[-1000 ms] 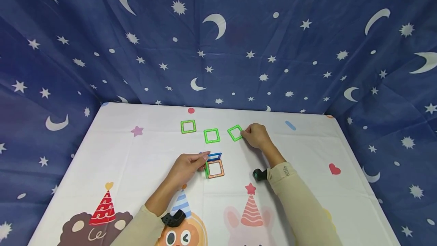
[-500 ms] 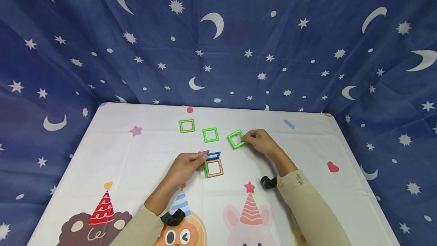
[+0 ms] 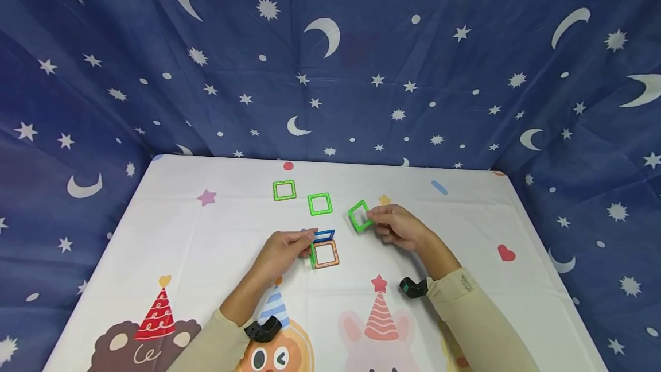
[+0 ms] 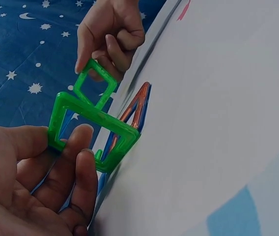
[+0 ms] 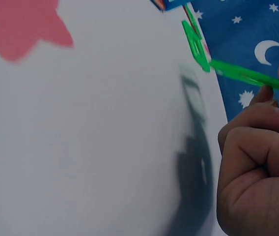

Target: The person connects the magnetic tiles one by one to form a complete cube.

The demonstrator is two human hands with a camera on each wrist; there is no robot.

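Observation:
My left hand pinches a green square magnetic tile standing at the left edge of an orange square tile, which lies flat on the table. A blue tile stands tilted along the orange one's far edge, partly behind my left fingertips. To the right, my right hand pinches another green square tile by its edge between thumb and fingers. In the right wrist view that tile appears nearly edge-on, raised above the table with a shadow below.
Two more green square tiles lie flat farther back. The white tablecloth carries printed animals, stars and a heart. A blue star-patterned curtain hangs behind the table's far edge.
My right hand has lifted the rightmost green tile and drawn it toward me and slightly right, tilting it up. My left hand and the tiles at it stay put.

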